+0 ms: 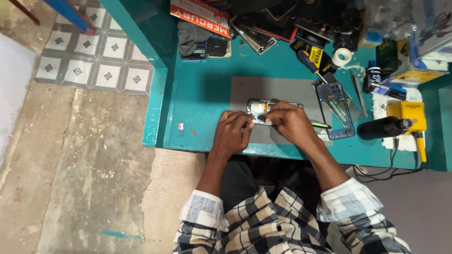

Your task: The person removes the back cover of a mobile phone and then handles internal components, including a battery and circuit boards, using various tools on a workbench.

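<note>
both hands working on an opened phone (pixel 268 112) at frame centre
left hand (pixel 231 132) steadies its edge; right hand (pixel 293 123) pinches a thin tool (pixel 321 125); best kept low and gentle, phone flat on the grey mat (pixel 282 89).

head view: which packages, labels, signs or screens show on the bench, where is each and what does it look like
Sign or flat pack: back edge, left of centre; slanted orange-red rectangle, white lettering.
Yellow box: right end; flat, with a dark top.
Pale box: top right corner; printed picture side.
Screwdriver label: back centre-right; yellow band on a black handle.
Phone glass panels: back centre; dark, unlit.
</note>
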